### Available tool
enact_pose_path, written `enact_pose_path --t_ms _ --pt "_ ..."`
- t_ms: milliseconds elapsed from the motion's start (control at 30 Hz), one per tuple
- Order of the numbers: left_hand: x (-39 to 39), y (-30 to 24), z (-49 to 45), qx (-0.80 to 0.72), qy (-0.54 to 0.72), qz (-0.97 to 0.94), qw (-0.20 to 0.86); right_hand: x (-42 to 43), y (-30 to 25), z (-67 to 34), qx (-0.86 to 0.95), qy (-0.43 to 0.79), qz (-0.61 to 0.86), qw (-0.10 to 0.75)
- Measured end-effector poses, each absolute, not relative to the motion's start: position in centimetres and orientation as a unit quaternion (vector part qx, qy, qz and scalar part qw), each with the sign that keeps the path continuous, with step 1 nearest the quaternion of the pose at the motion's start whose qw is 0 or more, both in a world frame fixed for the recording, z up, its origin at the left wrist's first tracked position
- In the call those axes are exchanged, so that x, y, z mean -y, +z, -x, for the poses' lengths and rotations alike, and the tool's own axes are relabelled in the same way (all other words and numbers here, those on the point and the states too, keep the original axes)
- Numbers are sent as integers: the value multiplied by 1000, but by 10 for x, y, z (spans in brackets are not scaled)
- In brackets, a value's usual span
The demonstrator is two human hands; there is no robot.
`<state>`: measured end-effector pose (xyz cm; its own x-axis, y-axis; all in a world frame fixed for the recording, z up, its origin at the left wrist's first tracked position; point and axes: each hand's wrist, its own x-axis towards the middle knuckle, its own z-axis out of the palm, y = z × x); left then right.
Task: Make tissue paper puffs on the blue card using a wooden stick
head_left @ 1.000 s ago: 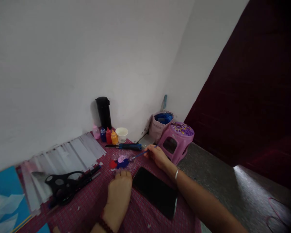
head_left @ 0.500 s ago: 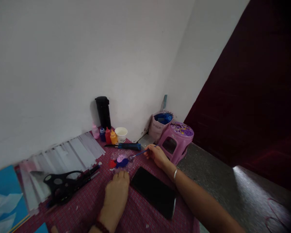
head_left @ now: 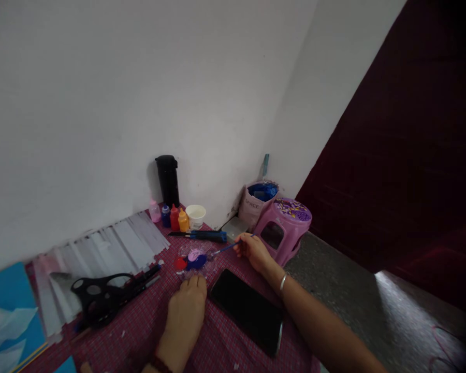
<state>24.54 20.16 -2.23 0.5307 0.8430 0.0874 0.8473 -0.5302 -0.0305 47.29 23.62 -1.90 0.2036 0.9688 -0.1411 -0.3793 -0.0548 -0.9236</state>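
Observation:
In my right hand (head_left: 253, 252) is a thin blue paintbrush (head_left: 231, 246), pinched near its far end. Its bristles rest at the right edge of the blue paint (head_left: 198, 261). Beside that lie pink paint (head_left: 194, 254) and red paint (head_left: 180, 263), all on a crinkled clear plastic sheet (head_left: 209, 268). My left hand (head_left: 187, 310) is closed at the sheet's near edge, its fingertips curled under and hidden, so what they hold cannot be made out. A black phone (head_left: 246, 312) lies between my two forearms.
Small paint bottles (head_left: 174, 218), a white cup (head_left: 196, 216) and a black flask (head_left: 168, 180) stand along the wall. A blue-handled cutter (head_left: 207, 236) lies before them. Black scissors (head_left: 101, 295) rest by paper strips (head_left: 120, 246). Beyond the table is a pink stool (head_left: 283, 228).
The view has shifted slightly. My right hand still holds the brush at the blue paint, and my left hand stays at the sheet's near edge.

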Motion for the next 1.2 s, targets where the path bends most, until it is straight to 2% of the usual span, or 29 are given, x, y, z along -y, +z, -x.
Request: enact_pose_path --t_ms 433,1200 --pt "-204 -26 -240 484 -41 874 3 -238 -24 -477 263 540 457 656" --pt "-203 -21 -243 490 -61 870 -13 -239 -25 -467 356 523 505 587"
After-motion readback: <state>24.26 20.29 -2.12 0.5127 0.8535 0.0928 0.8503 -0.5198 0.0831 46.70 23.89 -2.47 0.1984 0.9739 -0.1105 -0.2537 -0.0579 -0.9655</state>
